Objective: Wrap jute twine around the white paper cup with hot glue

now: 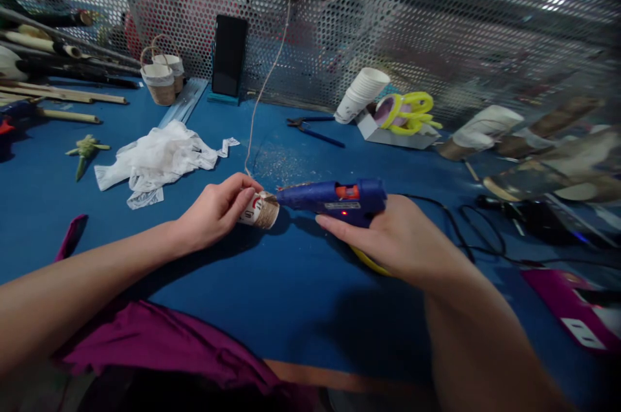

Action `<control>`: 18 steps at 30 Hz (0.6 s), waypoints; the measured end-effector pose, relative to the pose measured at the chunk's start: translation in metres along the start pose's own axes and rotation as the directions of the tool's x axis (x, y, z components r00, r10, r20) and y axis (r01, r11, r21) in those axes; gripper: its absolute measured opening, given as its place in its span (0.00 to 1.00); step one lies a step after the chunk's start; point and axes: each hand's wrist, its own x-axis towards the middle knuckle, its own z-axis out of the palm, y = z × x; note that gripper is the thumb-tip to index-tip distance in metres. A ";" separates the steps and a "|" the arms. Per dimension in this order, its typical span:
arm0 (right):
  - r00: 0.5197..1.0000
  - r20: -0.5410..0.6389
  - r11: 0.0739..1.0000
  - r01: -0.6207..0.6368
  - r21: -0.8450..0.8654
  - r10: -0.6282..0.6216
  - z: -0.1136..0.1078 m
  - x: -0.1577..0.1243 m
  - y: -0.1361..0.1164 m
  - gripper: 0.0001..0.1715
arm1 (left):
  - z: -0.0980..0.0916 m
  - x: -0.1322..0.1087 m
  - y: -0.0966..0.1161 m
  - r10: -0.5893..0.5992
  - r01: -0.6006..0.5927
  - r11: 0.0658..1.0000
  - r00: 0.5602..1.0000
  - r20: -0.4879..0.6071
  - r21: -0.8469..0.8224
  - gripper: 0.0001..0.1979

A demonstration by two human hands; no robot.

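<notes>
Partly twine-wrapped small white paper cup [259, 209] pinched in left hand [216, 211], right hand [395, 240] clenching blue hot-glue gun [334, 198], nozzle at wrap; upper band seemingly bare.

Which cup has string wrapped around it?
The small cup in the left hand, at the glue gun's nozzle. The stacked white cups by the mesh wall are bare.

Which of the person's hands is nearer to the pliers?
Right. The right hand, holding the glue gun, lies just in front of the pliers; the left hand, gripping the small cup, is further off.
</notes>
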 end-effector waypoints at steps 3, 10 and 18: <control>0.997 0.077 1.000 -0.002 0.009 0.002 -0.002 -0.001 0.000 0.14 | 0.000 0.000 0.000 -0.001 0.001 1.000 1.000 0.004 0.005 0.13; 0.995 0.096 0.998 -0.042 0.049 0.037 -0.002 0.000 -0.003 0.13 | -0.001 0.000 0.000 -0.019 0.019 1.000 1.000 0.015 0.016 0.14; 0.997 0.069 0.999 -0.034 -0.041 0.037 -0.003 0.003 -0.001 0.17 | -0.001 -0.001 0.001 0.014 -0.015 0.999 1.000 0.009 0.047 0.13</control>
